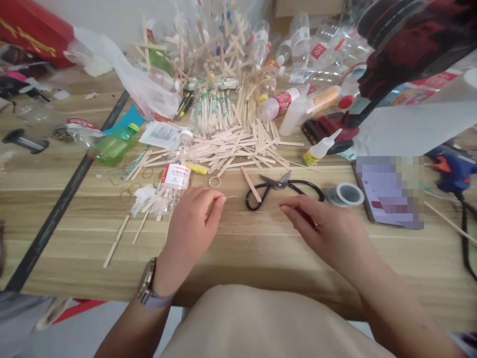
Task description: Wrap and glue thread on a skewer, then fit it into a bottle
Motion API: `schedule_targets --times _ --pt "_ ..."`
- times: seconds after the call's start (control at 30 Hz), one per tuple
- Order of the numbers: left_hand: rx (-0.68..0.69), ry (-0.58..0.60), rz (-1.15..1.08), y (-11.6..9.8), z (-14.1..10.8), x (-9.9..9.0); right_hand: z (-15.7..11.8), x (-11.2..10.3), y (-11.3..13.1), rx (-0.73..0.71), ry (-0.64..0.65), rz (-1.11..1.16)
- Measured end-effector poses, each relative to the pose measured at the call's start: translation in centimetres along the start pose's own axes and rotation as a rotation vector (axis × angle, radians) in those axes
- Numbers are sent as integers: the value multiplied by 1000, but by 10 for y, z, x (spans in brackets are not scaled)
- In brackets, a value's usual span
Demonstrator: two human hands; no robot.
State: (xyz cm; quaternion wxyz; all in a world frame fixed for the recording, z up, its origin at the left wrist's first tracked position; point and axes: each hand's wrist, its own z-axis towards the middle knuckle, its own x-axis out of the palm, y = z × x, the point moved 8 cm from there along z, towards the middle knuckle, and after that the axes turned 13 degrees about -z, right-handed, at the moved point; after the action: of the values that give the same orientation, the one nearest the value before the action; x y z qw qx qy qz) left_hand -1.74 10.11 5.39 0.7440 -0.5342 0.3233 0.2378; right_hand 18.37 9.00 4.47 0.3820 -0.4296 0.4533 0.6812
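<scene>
My left hand [196,211] is closed in a pinch on a thin pale strand [233,196], whose short end sticks out to the right past the fingertips. My right hand [316,219] is also pinched, thumb against forefinger; whatever lies between them is too small to make out. Both hands are held above the wooden table. Black-handled scissors [279,184] lie just beyond my right hand, blades partly apart, with a wooden stick [251,184] across one handle loop. Beside my right hand is a spool [348,194] of fine line. A small ring [214,182] lies behind my left hand.
Wooden sticks [238,149] are heaped at the table's middle. A labelled bottle [175,176] stands behind my left hand. To the right are a glue bottle [320,149], a phone [391,194] and a blue glue gun [450,166]. Plastic bottles [298,40] crowd the back.
</scene>
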Motion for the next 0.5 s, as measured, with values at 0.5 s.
schedule_targets --times 0.5 --pt "-223 393 -497 -15 -15 56 -5 24 35 -178 128 132"
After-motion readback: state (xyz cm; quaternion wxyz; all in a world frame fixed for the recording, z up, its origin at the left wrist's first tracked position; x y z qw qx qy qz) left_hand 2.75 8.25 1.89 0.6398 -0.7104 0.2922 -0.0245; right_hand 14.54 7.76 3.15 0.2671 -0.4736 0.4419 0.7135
